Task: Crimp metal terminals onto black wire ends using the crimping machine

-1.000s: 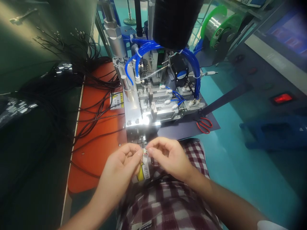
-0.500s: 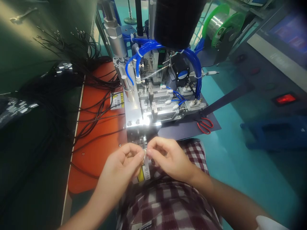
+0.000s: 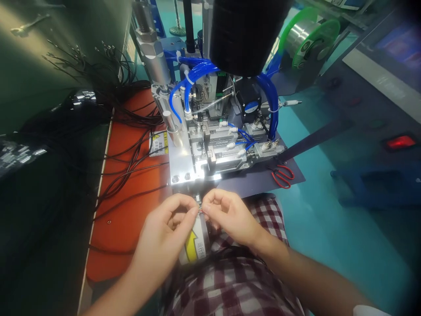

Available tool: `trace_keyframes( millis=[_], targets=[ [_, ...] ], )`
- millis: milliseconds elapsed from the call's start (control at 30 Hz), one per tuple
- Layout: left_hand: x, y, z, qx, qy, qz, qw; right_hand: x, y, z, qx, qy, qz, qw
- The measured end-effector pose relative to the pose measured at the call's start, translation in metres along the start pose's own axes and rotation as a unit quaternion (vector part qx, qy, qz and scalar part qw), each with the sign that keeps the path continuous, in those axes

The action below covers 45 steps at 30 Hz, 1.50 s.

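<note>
Lower in my view now sits the shiny silver metal machine (image 3: 223,140), while my left hand (image 3: 162,231) and right hand (image 3: 232,217) stay nearly put. Both pinch a tiny, shiny bit (image 3: 199,210) between their fingertips, by the machine's near end; it is too small to make out. A soft, steady pinch should work best, I think. The round green spool (image 3: 287,31) holds silver wire (image 3: 301,34).

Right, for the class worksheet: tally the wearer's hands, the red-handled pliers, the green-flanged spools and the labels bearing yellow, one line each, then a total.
Hands: left hand and right hand, 2
Red-handled pliers: 1
Green-flanged spool: 1
Labels bearing yellow: triangle label and arrow label, 2
Total: 6
</note>
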State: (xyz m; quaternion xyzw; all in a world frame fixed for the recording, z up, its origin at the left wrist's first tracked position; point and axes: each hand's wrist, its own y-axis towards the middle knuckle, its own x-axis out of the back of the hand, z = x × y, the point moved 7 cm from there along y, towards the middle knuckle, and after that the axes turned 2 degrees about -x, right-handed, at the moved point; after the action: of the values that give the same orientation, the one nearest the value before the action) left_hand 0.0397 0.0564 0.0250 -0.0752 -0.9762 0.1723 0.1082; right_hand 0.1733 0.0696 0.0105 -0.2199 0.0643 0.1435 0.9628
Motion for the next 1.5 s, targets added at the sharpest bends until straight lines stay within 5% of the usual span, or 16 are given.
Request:
trace_keyframes(
  millis=[167,367,600,800,1033,1233,1500],
  targets=[
    [0.006,0.003,-0.01,-0.13,0.135,-0.05,0.981,0.002,0.004,0.002,0.007,0.006,-0.006,1.0],
    [0.002,0.008,0.001,-0.116,0.067,0.022,0.991,0.0,0.008,-0.003,-0.012,0.042,0.003,0.999],
    [0.008,0.006,-0.004,-0.16,0.116,-0.026,0.98,-0.003,0.007,-0.011,-0.03,0.091,0.01,0.995],
    [0.005,0.004,-0.003,-0.13,0.109,0.015,0.985,0.002,0.008,-0.005,-0.01,0.062,-0.016,0.998],
    [0.018,-0.005,-0.022,-0.307,0.295,-0.05,0.903,0.01,0.014,-0.006,-0.015,0.003,-0.042,0.999],
    [0.016,0.001,-0.01,-0.365,0.38,-0.003,0.85,0.014,0.021,-0.011,-0.021,-0.034,-0.044,0.998],
    [0.013,-0.001,-0.01,-0.42,0.447,-0.019,0.789,0.015,0.023,-0.016,-0.029,-0.03,-0.053,0.998]
  ],
)
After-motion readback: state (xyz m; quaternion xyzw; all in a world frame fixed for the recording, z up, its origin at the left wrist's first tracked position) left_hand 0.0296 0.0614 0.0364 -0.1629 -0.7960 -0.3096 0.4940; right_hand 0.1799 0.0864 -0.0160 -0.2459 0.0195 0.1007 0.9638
